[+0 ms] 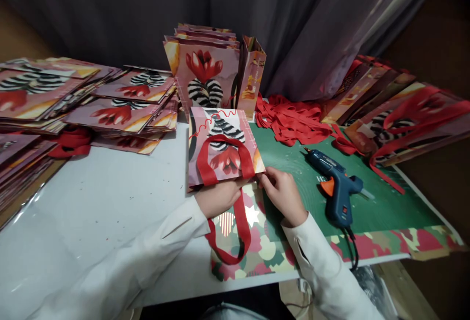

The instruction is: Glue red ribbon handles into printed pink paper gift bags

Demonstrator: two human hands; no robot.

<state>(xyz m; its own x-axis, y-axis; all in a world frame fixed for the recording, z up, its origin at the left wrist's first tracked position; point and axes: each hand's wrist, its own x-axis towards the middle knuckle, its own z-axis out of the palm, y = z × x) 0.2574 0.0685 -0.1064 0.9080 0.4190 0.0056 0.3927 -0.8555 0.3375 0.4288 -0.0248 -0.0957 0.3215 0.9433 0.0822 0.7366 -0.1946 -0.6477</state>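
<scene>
A flat paper gift bag (pixel 220 138) printed with a red flower and zebra stripes lies on the table in front of me, its open edge toward me. A red ribbon handle (pixel 205 165) arcs over its face; a second red ribbon loop (pixel 240 241) hangs toward me. My left hand (pixel 218 197) grips the bag's near edge by the ribbon. My right hand (pixel 281 192) pinches the bag's near right corner. Both sleeves are white.
A blue glue gun (pixel 336 187) with an orange trigger lies on the green cutting mat (pixel 385 207) to the right. Loose red ribbons (pixel 290 119) pile behind it. Stacks of flat bags (pixel 121 109) fill the left; finished bags (pixel 404 114) lie right. An upright bag (pixel 205 75) stands behind.
</scene>
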